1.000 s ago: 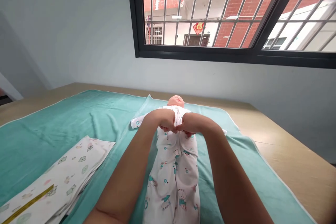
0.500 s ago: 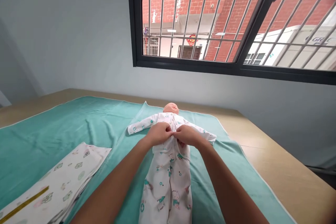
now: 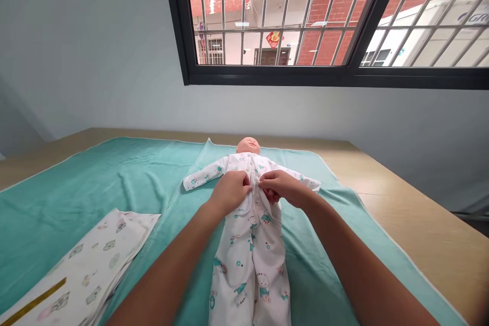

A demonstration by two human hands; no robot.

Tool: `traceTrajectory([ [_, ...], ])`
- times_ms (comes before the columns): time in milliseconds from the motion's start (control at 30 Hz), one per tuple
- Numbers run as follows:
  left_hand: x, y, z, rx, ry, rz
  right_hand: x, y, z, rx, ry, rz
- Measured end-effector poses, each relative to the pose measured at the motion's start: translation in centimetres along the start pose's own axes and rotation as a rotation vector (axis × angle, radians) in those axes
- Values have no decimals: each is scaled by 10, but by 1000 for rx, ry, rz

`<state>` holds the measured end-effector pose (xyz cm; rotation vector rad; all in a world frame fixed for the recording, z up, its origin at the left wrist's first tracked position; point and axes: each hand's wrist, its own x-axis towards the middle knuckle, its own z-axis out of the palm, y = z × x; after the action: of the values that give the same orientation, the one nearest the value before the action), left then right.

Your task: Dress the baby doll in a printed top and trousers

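A baby doll lies on its back, dressed in a white printed sleepsuit with long sleeves spread to both sides. On the left edge of the front opening, at chest height, my left hand is closed on the sleepsuit's fabric. Across the opening, my right hand pinches the other edge between thumb and fingers. A small gap lies between the two hands. Below them the front seam runs down between the legs. The doll's body is hidden by the cloth.
A teal blanket spreads under the doll on a wooden table. At the lower left lies a folded printed cloth with a yellow strip on it. Behind the table are a wall and a barred window.
My hands have moved apart from touching, the right one shifting to the right. The view has tilted slightly downward.
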<state>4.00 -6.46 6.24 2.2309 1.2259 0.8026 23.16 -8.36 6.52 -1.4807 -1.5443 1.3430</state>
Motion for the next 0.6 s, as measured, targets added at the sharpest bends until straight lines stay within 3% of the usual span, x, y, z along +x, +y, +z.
traceTrajectory([
  [267,2,10,-5,-460,-46,-282,7,15,1,237,-96,-58],
  [433,2,10,-8,-603,-131,-332,10,19,0,206,-153,-79],
  [600,3,8,-10,-612,-167,-366,11,20,1,181,-137,-73],
])
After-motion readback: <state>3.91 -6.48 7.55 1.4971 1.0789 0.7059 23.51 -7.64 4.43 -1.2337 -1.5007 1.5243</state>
